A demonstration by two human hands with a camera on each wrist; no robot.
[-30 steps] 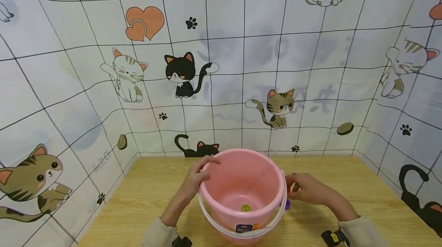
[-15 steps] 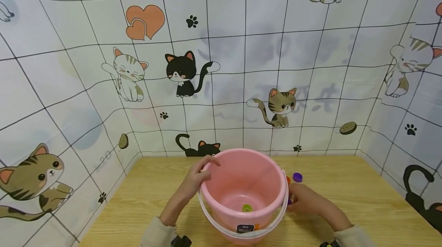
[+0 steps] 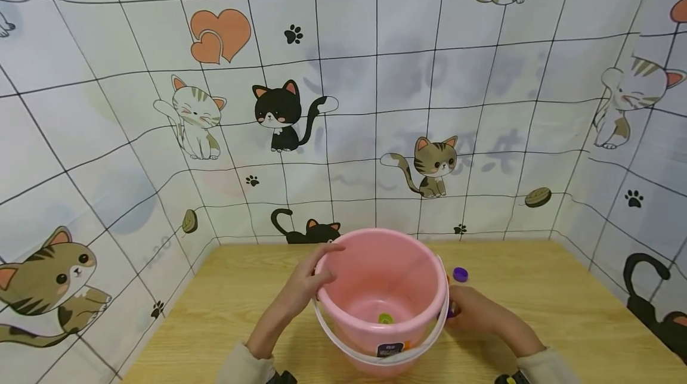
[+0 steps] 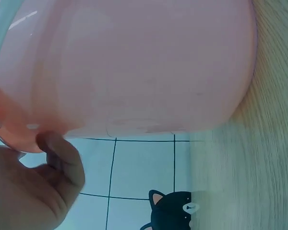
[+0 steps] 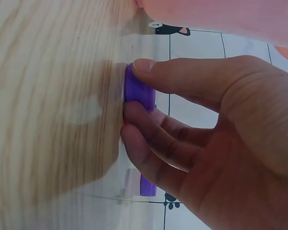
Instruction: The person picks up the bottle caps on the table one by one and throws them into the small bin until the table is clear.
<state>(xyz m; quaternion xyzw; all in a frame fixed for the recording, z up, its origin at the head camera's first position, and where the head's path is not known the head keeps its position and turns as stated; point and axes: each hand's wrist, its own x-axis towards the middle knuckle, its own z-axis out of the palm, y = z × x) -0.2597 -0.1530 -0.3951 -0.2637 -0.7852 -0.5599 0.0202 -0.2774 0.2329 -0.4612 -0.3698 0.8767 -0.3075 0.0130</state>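
Observation:
A pink bucket [image 3: 381, 265] with a white handle [image 3: 394, 361] stands tilted toward me on the wooden table. A small green cap [image 3: 384, 318] lies at its bottom. My left hand [image 3: 300, 282] grips the bucket's left rim, thumb and fingers on either side of the wall. Right of the bucket, my right hand [image 3: 474, 309] is low at the tabletop. The right wrist view shows it pinching a ribbed purple bottle cap [image 5: 140, 88] between thumb and fingers. Behind the hand lies another purple cap [image 3: 460, 274], also partly visible below the fingers in that wrist view.
The wooden table [image 3: 241, 306] ends at a wall covering [image 3: 354, 133] with printed cats and grid lines, which closes in on the left and right too. A sliver of something orange [image 3: 448, 279] shows beside the bucket's right rim.
My right hand has come nearer to me along the bucket's side, onto a purple cap, uncovering the other purple cap. My left hand keeps its grip while the bucket has shifted slightly.

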